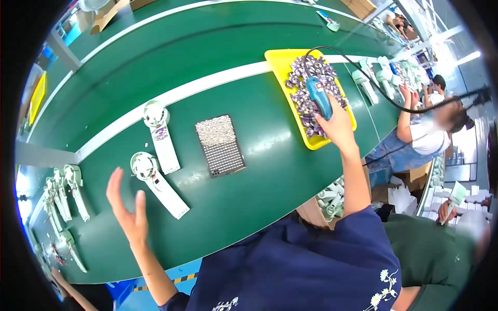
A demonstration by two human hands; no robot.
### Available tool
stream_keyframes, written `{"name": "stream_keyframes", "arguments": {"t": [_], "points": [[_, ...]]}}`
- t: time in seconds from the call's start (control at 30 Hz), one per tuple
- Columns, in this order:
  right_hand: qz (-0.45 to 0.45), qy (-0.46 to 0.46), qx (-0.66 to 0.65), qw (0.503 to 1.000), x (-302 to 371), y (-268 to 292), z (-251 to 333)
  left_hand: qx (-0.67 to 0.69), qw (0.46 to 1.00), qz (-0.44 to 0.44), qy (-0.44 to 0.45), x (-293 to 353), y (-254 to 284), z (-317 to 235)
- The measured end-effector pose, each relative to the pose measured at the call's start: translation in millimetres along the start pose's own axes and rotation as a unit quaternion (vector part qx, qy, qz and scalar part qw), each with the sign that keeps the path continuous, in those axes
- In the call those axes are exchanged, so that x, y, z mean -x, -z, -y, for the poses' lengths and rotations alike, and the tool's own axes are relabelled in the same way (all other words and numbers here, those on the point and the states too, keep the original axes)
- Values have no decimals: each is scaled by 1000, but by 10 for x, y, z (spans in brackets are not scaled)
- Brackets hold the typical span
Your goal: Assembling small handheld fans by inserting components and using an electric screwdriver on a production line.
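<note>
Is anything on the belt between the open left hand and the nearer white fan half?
Nothing visible. The left hand hovers open just left of the nearer white fan half, with only bare green belt between them.

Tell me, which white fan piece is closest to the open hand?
The lower fan piece, just right of the left hand. The other fan piece lies farther up the belt.

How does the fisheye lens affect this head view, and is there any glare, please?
Head view: the white stripe on the green conveyor belt bows into an arc, the corners are black, and glare washes out the upper right beyond the yellow tray; the middle stays sharp.
</note>
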State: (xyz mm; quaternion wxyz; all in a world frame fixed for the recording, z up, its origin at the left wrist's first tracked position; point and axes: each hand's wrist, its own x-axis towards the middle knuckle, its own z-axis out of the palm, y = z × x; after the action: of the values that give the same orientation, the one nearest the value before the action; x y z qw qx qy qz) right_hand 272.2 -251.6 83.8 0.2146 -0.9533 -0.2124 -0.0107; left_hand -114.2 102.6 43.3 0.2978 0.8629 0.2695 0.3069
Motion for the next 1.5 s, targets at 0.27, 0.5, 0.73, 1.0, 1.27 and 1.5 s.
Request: {"name": "stream_keyframes", "arguments": {"t": [0.27, 0.5, 0.73, 1.0, 1.27, 1.5], "points": [[-86, 20, -131, 987, 158, 8, -154, -45, 997, 63, -17, 29, -219, -71], [153, -83, -551, 816, 669, -138, 848, -25, 988, 107, -105, -25, -255, 56], [376, -64, -560, 735, 1079, -768, 1839, 7, 998, -31, -45, 73, -325, 122], [359, 93, -456, 809, 1081, -1326, 2449, 218, 967, 21, 130, 126, -307, 143], [279, 250, -235, 897, 1196, -1324, 2674, 231, 962, 6, 146, 113, -339, 92], [293, 118, -289, 904, 1228, -1210, 2621, 207, 972, -11, 113, 136, -354, 114]]}}
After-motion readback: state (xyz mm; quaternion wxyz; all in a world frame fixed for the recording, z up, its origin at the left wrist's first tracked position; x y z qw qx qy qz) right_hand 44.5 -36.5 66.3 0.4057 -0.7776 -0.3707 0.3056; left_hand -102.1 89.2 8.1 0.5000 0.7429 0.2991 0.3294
